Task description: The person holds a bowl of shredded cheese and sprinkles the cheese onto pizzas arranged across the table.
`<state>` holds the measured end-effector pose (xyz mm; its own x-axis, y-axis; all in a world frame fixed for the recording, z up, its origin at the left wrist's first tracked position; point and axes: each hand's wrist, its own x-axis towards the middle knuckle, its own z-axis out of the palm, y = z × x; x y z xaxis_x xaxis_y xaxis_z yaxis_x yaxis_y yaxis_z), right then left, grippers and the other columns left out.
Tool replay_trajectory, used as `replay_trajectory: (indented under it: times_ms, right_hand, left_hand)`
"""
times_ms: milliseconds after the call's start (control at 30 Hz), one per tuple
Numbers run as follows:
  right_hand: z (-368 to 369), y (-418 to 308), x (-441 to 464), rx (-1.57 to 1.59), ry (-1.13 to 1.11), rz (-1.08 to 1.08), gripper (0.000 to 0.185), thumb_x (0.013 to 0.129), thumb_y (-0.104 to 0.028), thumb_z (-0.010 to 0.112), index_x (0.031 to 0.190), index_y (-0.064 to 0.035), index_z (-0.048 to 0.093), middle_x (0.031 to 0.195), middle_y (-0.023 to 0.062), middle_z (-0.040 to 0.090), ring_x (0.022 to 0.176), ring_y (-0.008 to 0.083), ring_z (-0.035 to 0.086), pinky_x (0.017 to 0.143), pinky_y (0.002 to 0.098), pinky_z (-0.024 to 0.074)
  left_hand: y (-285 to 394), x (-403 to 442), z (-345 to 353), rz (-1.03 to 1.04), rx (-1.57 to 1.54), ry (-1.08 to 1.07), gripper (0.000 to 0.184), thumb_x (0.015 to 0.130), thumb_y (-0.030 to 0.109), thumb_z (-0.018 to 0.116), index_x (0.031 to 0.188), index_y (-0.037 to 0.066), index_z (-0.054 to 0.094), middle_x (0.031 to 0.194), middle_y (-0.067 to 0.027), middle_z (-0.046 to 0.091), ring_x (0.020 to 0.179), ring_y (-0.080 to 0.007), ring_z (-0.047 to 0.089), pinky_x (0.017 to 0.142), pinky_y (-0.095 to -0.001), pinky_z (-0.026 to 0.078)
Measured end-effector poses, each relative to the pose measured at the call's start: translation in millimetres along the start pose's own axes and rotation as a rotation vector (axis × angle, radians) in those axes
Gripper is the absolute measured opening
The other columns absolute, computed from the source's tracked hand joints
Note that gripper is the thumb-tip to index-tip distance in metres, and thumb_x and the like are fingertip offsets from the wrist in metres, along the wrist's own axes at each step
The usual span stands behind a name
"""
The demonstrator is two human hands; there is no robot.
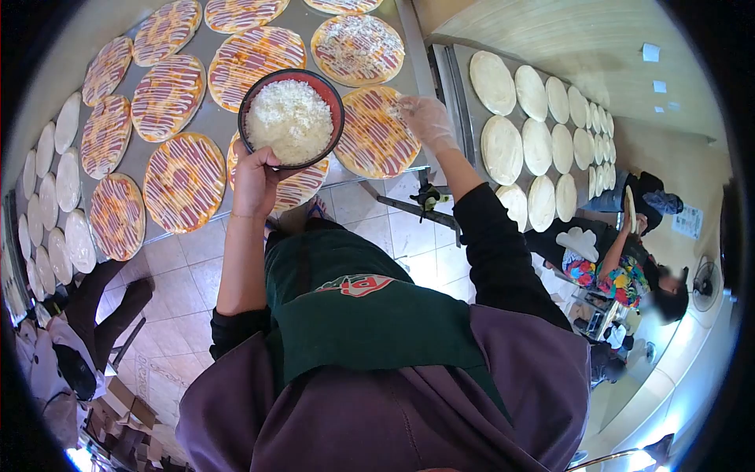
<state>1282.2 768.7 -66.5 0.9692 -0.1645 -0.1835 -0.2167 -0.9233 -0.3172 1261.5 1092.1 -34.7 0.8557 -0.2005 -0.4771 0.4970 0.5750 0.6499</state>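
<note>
Topping Application: Shreds from Bowl to Sauced Round

The step in hand appears to be scattering white shreds over sauced dough rounds laid out on the desk (415,63). The left hand (263,169) grips the near edge of the bowl (337,114), thumb over the rim. The gloved right hand (429,122) is positioned at the right edge of the sauced round (376,140), with white shreds at its fingertips; whether the fingers are pinched or loosened cannot be told.

That round carries few shreds; the round behind it (358,47) is well covered. The next move would call for releasing shreds evenly across the surface, with the bowl kept level nearby.

Container: one dark bowl, red inside, holding a generous mound of white shreds (289,118). It is held above the desk, partly hiding another sauced round (297,189).
</note>
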Motion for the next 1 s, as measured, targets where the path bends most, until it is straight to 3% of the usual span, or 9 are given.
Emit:
replay_trajectory:
  times_ms: [233, 267, 300, 367, 733, 767, 867, 933, 1000]
  right_hand:
    - [22, -17, 31, -0.050, 0.086, -0.295, 0.021, 0.080, -0.017, 0.056, 0.095, -0.0107, 0.069, 0.091, 0.0170, 0.065, 0.090, 0.0316, 0.060, 0.085, 0.0389, 0.0469]
    - [21, -24, 31, -0.050, 0.082, -0.300, 0.021, 0.080, -0.017, 0.056, 0.095, -0.0107, 0.069, 0.091, 0.0170, 0.065, 0.090, 0.0316, 0.060, 0.085, 0.0389, 0.0469]
    - [19, -31, 30, -0.023, 0.069, -0.314, 0.020, 0.080, -0.015, 0.056, 0.094, -0.0104, 0.069, 0.091, 0.0166, 0.065, 0.090, 0.0312, 0.060, 0.085, 0.0386, 0.0470]
    - [20, -42, 29, 0.004, 0.052, -0.331, 0.019, 0.079, -0.013, 0.056, 0.093, -0.0102, 0.069, 0.091, 0.0162, 0.065, 0.089, 0.0309, 0.061, 0.084, 0.0383, 0.0471]
    - [18, -71, -6, -0.065, -0.259, -0.780, 0.022, 0.076, -0.005, 0.058, 0.097, -0.0064, 0.066, 0.097, 0.0153, 0.065, 0.092, 0.0308, 0.062, 0.079, 0.0361, 0.0494]
    - [14, -76, -13, -0.066, -0.260, -0.780, 0.022, 0.076, -0.005, 0.058, 0.097, -0.0064, 0.066, 0.097, 0.0153, 0.065, 0.092, 0.0308, 0.062, 0.079, 0.0361, 0.0494]
    - [13, -78, -27, 0.071, -0.559, -0.363, 0.025, 0.079, -0.007, 0.056, 0.103, -0.0054, 0.064, 0.102, 0.0149, 0.064, 0.093, 0.0323, 0.062, 0.082, 0.0355, 0.0494]
    - [23, -57, -36, -0.185, -0.413, -0.687, 0.024, 0.082, -0.009, 0.054, 0.104, -0.0050, 0.063, 0.104, 0.0141, 0.064, 0.093, 0.0326, 0.062, 0.083, 0.0351, 0.0493]
    - [19, -43, -46, -0.179, -0.390, -0.733, 0.024, 0.082, -0.009, 0.054, 0.104, -0.0054, 0.063, 0.104, 0.0141, 0.064, 0.093, 0.0318, 0.062, 0.082, 0.0347, 0.0494]
  left_hand:
    - [2, -16, -37, 0.009, -0.047, 0.039, 0.060, 0.069, -0.005, 0.045, 0.124, 0.011, 0.029, 0.111, -0.0127, 0.050, 0.087, -0.0273, 0.059, 0.065, -0.0427, 0.057]
    - [0, -17, -46, 0.010, 0.005, 0.072, 0.060, 0.068, -0.001, 0.046, 0.128, 0.004, 0.038, 0.116, -0.0133, 0.055, 0.099, -0.0287, 0.060, 0.079, -0.0468, 0.055]
    - [2, -21, -47, 0.012, 0.003, 0.077, 0.060, 0.068, -0.001, 0.046, 0.128, 0.004, 0.038, 0.116, -0.0133, 0.055, 0.099, -0.0287, 0.060, 0.079, -0.0468, 0.055]
    - [6, -27, -48, 0.027, -0.052, 0.052, 0.069, 0.069, -0.005, 0.045, 0.133, 0.013, 0.025, 0.110, -0.0112, 0.051, 0.080, -0.0246, 0.060, 0.063, -0.0397, 0.056]
    - [7, -47, -53, 0.047, 0.003, 0.112, 0.062, 0.068, 0.000, 0.048, 0.128, 0.005, 0.038, 0.113, -0.0118, 0.057, 0.094, -0.0271, 0.062, 0.075, -0.0442, 0.055]
    - [5, -47, -55, 0.028, 0.006, 0.122, 0.060, 0.068, 0.000, 0.048, 0.127, 0.004, 0.040, 0.111, -0.0113, 0.057, 0.093, -0.0269, 0.062, 0.076, -0.0441, 0.055]
    - [-7, -41, -73, -0.016, -0.039, 0.101, 0.052, 0.068, 0.001, 0.048, 0.120, 0.001, 0.046, 0.107, -0.0107, 0.059, 0.092, -0.0258, 0.062, 0.077, -0.0432, 0.054]
    - [-3, -44, -63, -0.005, -0.035, 0.109, 0.049, 0.068, 0.001, 0.048, 0.117, 0.000, 0.048, 0.104, -0.0107, 0.060, 0.091, -0.0252, 0.062, 0.078, -0.0428, 0.053]
    - [-3, -46, -60, 0.005, -0.030, 0.117, 0.046, 0.069, 0.001, 0.049, 0.114, -0.001, 0.049, 0.102, -0.0108, 0.061, 0.090, -0.0245, 0.062, 0.078, -0.0425, 0.053]
